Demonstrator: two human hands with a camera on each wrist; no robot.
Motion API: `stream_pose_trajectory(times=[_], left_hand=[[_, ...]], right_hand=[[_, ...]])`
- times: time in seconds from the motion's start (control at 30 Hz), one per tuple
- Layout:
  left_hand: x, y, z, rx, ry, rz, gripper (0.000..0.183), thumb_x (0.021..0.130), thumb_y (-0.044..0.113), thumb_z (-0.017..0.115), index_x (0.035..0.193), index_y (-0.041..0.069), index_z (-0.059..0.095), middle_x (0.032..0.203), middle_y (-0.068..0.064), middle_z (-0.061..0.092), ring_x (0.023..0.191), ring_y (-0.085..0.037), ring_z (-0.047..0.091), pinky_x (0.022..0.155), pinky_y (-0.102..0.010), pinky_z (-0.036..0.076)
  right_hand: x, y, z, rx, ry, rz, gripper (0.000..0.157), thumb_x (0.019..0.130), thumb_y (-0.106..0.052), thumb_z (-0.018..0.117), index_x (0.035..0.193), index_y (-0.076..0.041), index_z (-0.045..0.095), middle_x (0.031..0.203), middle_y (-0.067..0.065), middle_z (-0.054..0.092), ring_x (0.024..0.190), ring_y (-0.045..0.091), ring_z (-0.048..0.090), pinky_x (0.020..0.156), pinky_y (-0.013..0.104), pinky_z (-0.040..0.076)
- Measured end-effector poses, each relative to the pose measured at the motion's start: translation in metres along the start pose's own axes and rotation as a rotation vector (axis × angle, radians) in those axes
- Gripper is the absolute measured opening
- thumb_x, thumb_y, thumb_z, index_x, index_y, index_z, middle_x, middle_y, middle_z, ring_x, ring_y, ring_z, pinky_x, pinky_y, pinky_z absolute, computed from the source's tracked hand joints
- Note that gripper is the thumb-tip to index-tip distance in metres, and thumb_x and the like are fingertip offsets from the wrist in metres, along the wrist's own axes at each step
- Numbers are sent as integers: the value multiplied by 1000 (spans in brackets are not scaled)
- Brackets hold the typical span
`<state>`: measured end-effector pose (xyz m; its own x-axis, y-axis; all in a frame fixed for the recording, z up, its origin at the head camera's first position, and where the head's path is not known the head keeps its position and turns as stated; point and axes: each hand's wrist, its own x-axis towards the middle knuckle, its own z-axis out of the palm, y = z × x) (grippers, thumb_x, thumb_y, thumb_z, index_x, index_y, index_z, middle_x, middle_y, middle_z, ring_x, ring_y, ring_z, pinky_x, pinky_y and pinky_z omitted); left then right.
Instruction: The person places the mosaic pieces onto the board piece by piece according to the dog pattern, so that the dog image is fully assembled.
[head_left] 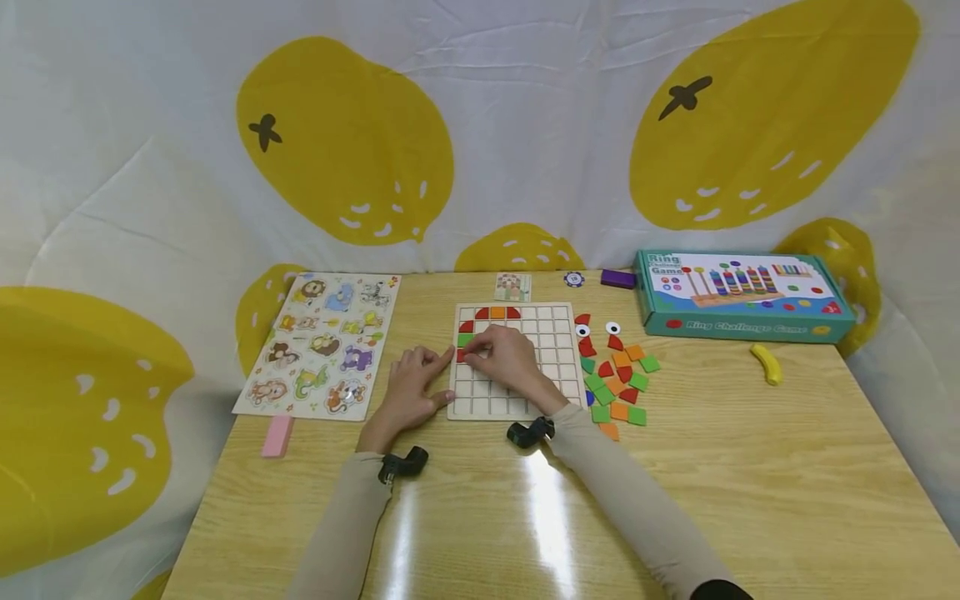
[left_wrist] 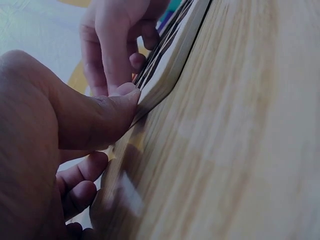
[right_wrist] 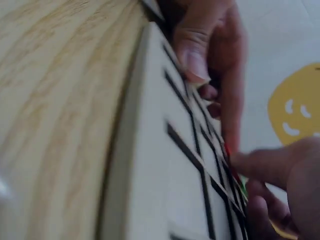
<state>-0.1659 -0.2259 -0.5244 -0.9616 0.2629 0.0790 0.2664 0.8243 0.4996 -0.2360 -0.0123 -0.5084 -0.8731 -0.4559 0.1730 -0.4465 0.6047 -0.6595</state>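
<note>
A wooden grid board point(head_left: 551, 383) lies on the table. Along its top row sit an orange tile point(head_left: 498, 312) and two red rounded tiles, with another red rounded tile point(head_left: 467, 327) and a green tile point(head_left: 466, 340) down the left side. Over the left column, my right hand point(head_left: 506, 358) pinches a red tile point(head_left: 461, 356) at the board's surface; its fingertips partly cover the piece. My left hand point(head_left: 411, 392) lies beside the board's left edge, fingers extended and thumb point(left_wrist: 100, 117) at the edge. The left index fingertip is close to the red tile in the right wrist view.
Loose red, green and orange tiles point(head_left: 618, 412) are scattered right of the board. Behind it lie a picture card point(head_left: 513, 287), a round chip point(head_left: 573, 279) and a purple block point(head_left: 618, 279). An animal puzzle point(head_left: 325, 344), pink block point(head_left: 277, 436), game box point(head_left: 750, 293) and toy banana point(head_left: 767, 364) lie farther out.
</note>
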Motion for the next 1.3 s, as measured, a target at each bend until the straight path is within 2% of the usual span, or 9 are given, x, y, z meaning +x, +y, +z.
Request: stream_pose_trajectory(times=[0.1,0.17,0.23,0.4,0.57,0.73,0.93,1.13,1.3], left_hand=[[-1,1,1,-5,3,1,75,84,38,72,151,24,41,117,-8,49,101,-25,40,85,-40,27],[-2,3,2,-10,2,2,75,84,38,72,151,24,41,117,-8,49,101,-25,40,86,-41,27],[-2,4,2,-14,-1,3,74,85,39,71,151,24,41,118,-9,48,102,-25,40,86,-41,27],[-4,1,-1,-8,6,-5,75,84,38,72,151,24,41,120,-10,49,104,-27,40,88,-43,27],[-6,-4,-2,8,4,-14,77,84,38,72,152,26,40,122,-10,49,106,-27,41,90,-44,28],[-7,-5,-4,2,7,-19,77,83,39,73,152,26,40,122,-10,49,105,-27,41,90,-43,28],[-6,-4,-2,-12,12,-8,76,83,38,73,151,25,41,121,-11,49,105,-27,41,89,-44,28],[-3,-1,-1,-22,-7,-12,76,84,39,72,152,27,39,121,-10,49,104,-26,40,89,-43,28],[-2,1,-2,-19,-1,-6,75,84,37,72,152,26,40,120,-10,49,103,-26,40,88,-43,27]], right_hand=[[-9,8,-14,90,-11,-33,18,87,-28,75,102,-20,78,88,-10,66,71,7,57,63,29,46],[-20,19,-32,145,-10,-50,21,88,-26,75,106,-15,77,90,-7,68,73,9,60,66,29,49],[-33,34,-56,145,-8,-35,24,88,-25,75,108,-13,76,92,-5,69,75,11,62,68,30,51],[-64,77,-120,-34,11,82,26,88,-26,75,110,-13,75,89,-1,67,68,15,59,61,31,47],[-88,107,-154,-237,26,213,30,88,-30,75,113,-12,73,96,6,68,69,19,52,59,32,40],[-94,121,-157,-302,41,247,41,90,-34,71,121,-8,68,96,9,67,70,22,52,60,35,40],[-75,118,-150,-310,54,298,46,94,-32,66,131,-5,62,94,10,68,80,27,58,66,41,46],[-63,111,-148,-396,35,394,36,92,-31,69,117,-6,69,86,11,63,74,29,56,59,39,45],[-59,110,-144,-356,68,366,25,91,-28,70,102,-6,64,85,11,62,72,28,56,59,39,44]])
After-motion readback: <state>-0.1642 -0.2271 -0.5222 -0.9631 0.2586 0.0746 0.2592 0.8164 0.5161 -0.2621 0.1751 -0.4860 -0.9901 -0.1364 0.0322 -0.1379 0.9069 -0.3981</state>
